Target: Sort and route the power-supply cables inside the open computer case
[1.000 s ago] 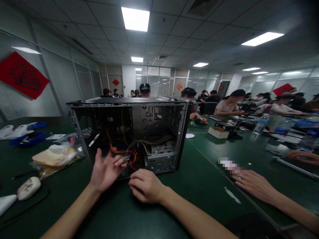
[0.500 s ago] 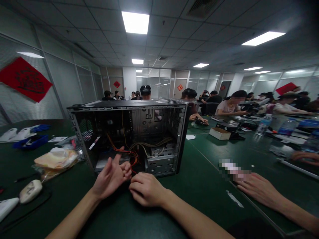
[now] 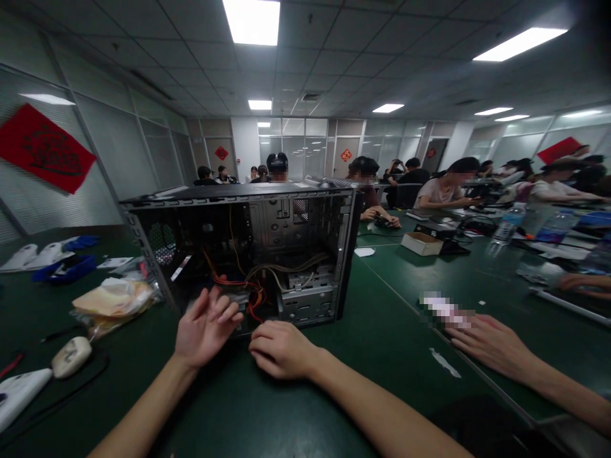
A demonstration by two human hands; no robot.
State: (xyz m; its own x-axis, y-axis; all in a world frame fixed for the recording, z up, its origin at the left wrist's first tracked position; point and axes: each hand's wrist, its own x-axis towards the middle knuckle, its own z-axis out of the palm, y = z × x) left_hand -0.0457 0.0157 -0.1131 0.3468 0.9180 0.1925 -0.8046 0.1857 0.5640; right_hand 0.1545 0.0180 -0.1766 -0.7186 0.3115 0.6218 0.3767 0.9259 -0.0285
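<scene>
The green worktop carries everything at hand. On it stands a computer case, upright, between the two side edges and facing the near edge with its open flank; its dark inside shows a metal drive bay low on the right. Left of the case, toward the worktop's left edge, lies a plastic bag with something pale in it, and beyond that, nearer the far left corner, a blue tray.

The left hand is at the case's lower front, palm turned up — thumb apart, fingers loosely curled, the palm bare. The right hand lies just in front of the case's bottom edge, fingers bent and close together; whether they pinch anything cannot be told. Another person's hand rests toward the right edge. Nearer the left edge sits a pale mouse. Smallest are the orange and red wires — hanging inside the case, just beyond the left hand's fingers.
</scene>
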